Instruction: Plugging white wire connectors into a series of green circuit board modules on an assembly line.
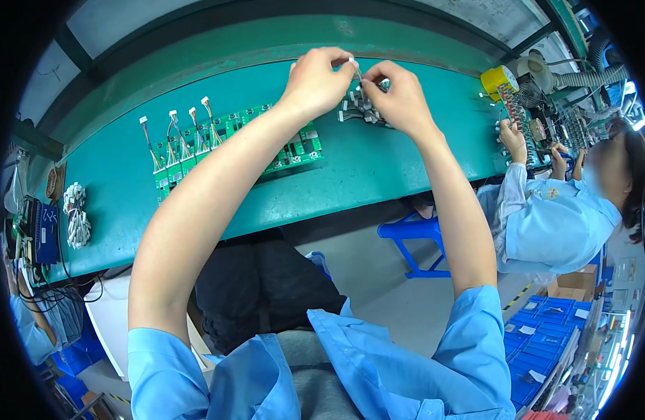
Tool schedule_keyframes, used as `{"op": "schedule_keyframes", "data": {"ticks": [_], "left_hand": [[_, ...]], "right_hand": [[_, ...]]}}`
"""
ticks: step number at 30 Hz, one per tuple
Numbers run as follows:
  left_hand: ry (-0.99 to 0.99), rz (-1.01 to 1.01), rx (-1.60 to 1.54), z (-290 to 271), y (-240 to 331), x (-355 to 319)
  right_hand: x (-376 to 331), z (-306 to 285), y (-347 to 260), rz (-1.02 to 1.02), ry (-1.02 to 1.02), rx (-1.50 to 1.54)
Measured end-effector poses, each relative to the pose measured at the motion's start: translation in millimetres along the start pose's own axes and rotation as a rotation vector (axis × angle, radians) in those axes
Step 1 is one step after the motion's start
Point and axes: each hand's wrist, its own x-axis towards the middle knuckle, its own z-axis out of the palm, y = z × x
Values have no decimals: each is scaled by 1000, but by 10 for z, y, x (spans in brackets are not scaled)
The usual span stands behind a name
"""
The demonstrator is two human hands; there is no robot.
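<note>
At top centre, a thin cable (359, 73) spans two nearly closed hands: the left hand (320, 78) pinches its white plug (351, 61), the right hand (399, 96) its wires. Holding the plug firmly should spare the wires. Green table (406, 164) beneath; co-worker (564, 231) far right.

Lettering: none legible. Marked surfaces: dark-blue box (46, 225), left edge of frame, pale markings on its face, too small to read. Blue bins (541, 344), lower right: white paper labels (528, 330), writing unresolved. Light-blue shirt (562, 236) on co-worker, right: small yellow-orange emblem (552, 193), detail indistinct.
</note>
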Motion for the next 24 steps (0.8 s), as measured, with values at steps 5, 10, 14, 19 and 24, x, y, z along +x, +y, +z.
{"op": "schedule_keyframes", "data": {"ticks": [5, 10, 14, 19, 24], "left_hand": [[-18, -83, -282, -52, 110, -11], [32, -204, -446, -87, 27, -55], [-140, -197, -764, -326, -5, -106], [-183, -89, -696, -666, 69, -330], [-133, 194, -430, -1025, 104, -569]], "right_hand": [[13, -66, 67, -94, 80, 123], [-71, -125, -172, -60, 43, -135], [-131, -99, -20, 185, 75, 212], [-299, -159, -95, 171, -11, 661], [-456, -116, -326, 208, -154, 1119]]}}
